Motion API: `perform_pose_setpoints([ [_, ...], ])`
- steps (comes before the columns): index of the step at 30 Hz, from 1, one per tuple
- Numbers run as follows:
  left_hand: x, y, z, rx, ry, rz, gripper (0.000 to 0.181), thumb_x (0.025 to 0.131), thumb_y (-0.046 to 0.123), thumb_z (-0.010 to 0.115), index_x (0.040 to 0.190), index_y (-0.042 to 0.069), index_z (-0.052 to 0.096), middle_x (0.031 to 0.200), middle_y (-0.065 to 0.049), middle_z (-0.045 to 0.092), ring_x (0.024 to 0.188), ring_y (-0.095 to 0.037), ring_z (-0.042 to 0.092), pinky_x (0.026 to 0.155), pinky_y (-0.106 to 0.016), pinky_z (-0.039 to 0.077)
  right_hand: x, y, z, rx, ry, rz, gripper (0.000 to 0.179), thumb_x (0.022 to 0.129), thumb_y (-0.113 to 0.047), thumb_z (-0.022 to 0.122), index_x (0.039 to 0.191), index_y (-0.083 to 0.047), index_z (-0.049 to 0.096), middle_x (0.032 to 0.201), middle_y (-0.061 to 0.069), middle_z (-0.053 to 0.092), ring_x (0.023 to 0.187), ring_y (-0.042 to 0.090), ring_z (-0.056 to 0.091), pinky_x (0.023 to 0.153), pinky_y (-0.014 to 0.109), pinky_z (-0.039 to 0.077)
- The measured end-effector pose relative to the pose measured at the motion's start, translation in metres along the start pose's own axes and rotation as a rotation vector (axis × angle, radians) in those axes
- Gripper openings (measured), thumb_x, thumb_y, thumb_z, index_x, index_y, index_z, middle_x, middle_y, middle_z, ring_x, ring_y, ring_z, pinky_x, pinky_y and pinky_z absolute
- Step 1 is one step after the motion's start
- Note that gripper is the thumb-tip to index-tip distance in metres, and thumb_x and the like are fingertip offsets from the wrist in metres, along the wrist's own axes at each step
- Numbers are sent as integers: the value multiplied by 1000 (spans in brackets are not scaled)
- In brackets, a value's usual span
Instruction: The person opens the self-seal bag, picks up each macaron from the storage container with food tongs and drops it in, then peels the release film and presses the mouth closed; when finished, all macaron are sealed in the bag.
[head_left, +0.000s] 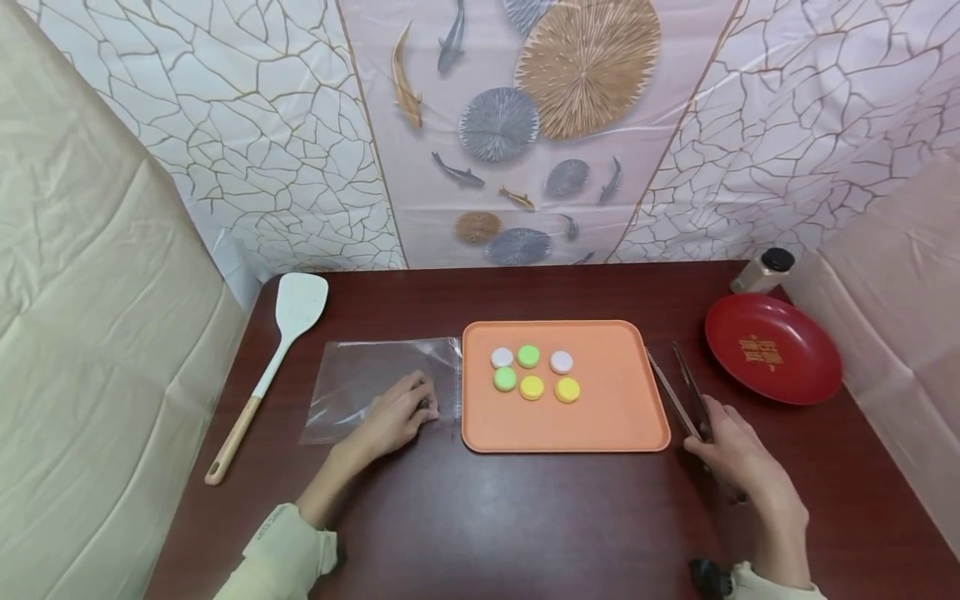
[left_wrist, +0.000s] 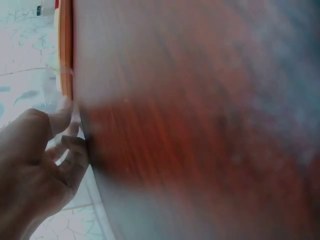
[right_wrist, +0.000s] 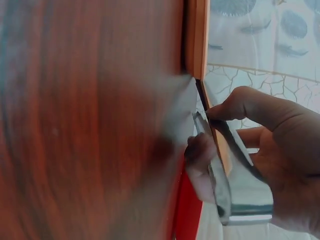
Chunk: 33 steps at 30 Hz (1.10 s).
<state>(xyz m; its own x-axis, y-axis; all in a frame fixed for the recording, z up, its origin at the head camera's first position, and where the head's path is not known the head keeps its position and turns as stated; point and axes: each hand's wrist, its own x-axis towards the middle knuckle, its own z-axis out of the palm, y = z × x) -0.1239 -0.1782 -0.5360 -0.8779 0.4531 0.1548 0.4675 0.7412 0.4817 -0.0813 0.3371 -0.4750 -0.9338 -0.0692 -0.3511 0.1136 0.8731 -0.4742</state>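
My right hand [head_left: 738, 450] grips metal tongs [right_wrist: 250, 212], thumb on one arm and fingers on the other. The tongs' arms stand apart, their tips beside the right edge of an orange tray [head_left: 615, 417], with nothing between them. On the tray sit several macarons: white [head_left: 561, 362], green [head_left: 528, 357] and yellow [head_left: 567, 390] ones, grouped toward its left half. My left hand [head_left: 393, 417] rests with loosely bent fingers on a flat clear plastic bag [head_left: 345, 375], left of the tray. No object shows in its fingers in the left wrist view.
A white spatula [head_left: 300, 304] with a wooden handle lies at the table's left. On the right are a red plate [head_left: 806, 350] with gold lettering and a small jar [head_left: 757, 273] with a black lid. Patterned cloth hangs behind the dark wooden table [head_left: 517, 525].
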Motion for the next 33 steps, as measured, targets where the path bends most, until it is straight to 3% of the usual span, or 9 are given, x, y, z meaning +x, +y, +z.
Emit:
perform_pose_setpoints([
  [2,-1,10,-9,1,-16,-46,21,100,18,81,91,20,62,102,2,62,91,-15,59,67,-37,55,1,3,1,-16,55,-27,78,99,-13,75,152,24,30,126,45,51,100,40,70,89,56,63],
  [4,-2,9,-7,-19,32,-61,22,100,15,80,92,19,60,95,2,62,87,-14,59,68,-41,56,4,12,4,-26,119,-52,72,97,-12,76,146,24,38,117,36,57,86,29,68,79,48,63],
  [10,-4,7,0,-54,157,-54,21,99,9,78,92,17,60,88,0,66,78,-15,62,64,-48,56,-5,4,-1,-26,267,-112,55,102,-12,72,138,21,48,102,32,67,91,42,64,85,62,59],
  [12,-4,9,0,-63,179,-49,21,98,7,79,93,16,61,89,-1,68,79,-17,64,66,-49,58,-11,-4,-2,-20,341,-142,49,102,-13,76,136,15,54,94,22,69,84,33,65,75,48,59],
  [15,-3,-1,8,-68,232,-10,19,97,6,80,103,14,64,90,-1,70,79,-18,67,67,-47,58,-15,-15,-2,-10,396,-271,36,97,-10,83,126,3,65,83,6,65,75,14,59,65,29,48],
  [19,-4,-22,25,-61,270,-14,32,97,9,82,125,10,67,91,4,69,80,-13,66,69,-38,58,-10,-32,-2,-31,294,-414,38,95,-11,86,129,-3,73,81,-7,61,74,0,51,65,22,45],
  [23,-4,-37,38,-90,274,-46,43,100,9,80,139,4,63,91,4,68,81,-10,66,71,-34,59,-10,-44,0,-101,210,-413,50,95,-20,87,139,-1,73,78,-13,60,76,2,53,68,26,48],
  [30,-5,-43,43,-70,317,-25,10,97,13,84,104,10,76,94,1,70,87,-15,67,78,-40,61,-20,-47,2,-141,128,-369,47,94,-27,89,136,-12,77,79,-15,61,77,6,55,67,31,47],
  [33,-6,-40,40,-57,337,-2,6,98,8,81,98,12,77,94,-1,68,88,-19,67,78,-41,60,-23,-46,1,-151,121,-349,47,93,-28,89,136,-14,77,81,-13,63,78,8,55,66,33,47],
])
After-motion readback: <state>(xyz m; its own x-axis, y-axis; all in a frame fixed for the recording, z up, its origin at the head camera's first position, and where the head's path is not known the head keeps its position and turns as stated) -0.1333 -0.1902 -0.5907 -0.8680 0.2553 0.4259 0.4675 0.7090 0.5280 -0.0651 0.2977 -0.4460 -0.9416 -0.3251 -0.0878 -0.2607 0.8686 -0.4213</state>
